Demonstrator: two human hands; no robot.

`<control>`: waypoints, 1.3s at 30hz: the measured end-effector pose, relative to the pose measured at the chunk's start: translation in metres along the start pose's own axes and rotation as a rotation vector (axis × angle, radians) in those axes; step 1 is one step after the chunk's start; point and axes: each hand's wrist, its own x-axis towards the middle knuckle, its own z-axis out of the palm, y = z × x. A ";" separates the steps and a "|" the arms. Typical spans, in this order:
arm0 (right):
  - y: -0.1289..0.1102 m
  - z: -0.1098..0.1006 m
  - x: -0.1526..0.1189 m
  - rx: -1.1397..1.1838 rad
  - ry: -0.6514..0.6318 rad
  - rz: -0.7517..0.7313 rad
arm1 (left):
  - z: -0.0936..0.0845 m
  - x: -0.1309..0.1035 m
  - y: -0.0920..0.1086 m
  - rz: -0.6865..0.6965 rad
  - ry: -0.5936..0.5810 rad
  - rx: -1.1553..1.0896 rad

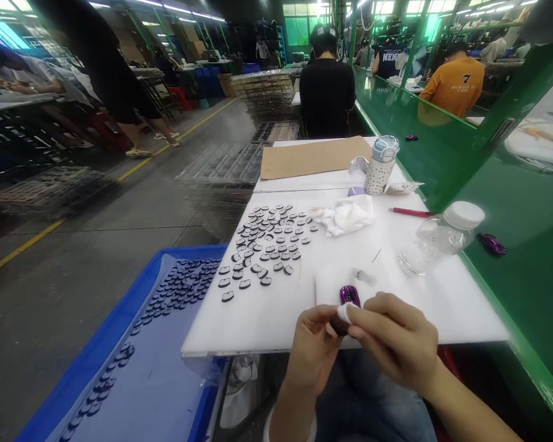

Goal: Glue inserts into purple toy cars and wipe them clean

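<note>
My left hand (314, 347) is closed around a small dark part (338, 325), held up at the table's near edge. My right hand (399, 337) pinches a bit of white cloth (343, 314) against that part. Fingers hide most of the part's shape. Just beyond my hands, a shiny purple shell-like piece (349, 295) lies on a white pad (325, 285). Many small dark curved pieces (270, 248) are spread over the left side of the white table (239, 331). A crumpled white cloth (348, 215) rests farther back.
A clear bottle (435, 239) with a white cap, a red pen (410, 212) and a dotted tumbler (381, 166) stand or lie right. A blue tray (96, 334) holding dark pieces is lower left. The green conveyor (525, 258) carries purple pieces. A person in black (326, 89) sits ahead.
</note>
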 end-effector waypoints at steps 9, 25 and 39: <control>0.000 -0.022 0.001 -0.152 -0.180 -0.098 | 0.003 0.000 0.000 0.027 -0.031 0.016; 0.004 -0.051 -0.019 -0.069 -0.097 0.271 | 0.003 -0.002 0.006 0.116 -0.148 0.136; 0.014 -0.010 -0.046 0.057 -0.115 0.674 | -0.009 -0.004 0.003 0.754 -0.116 1.408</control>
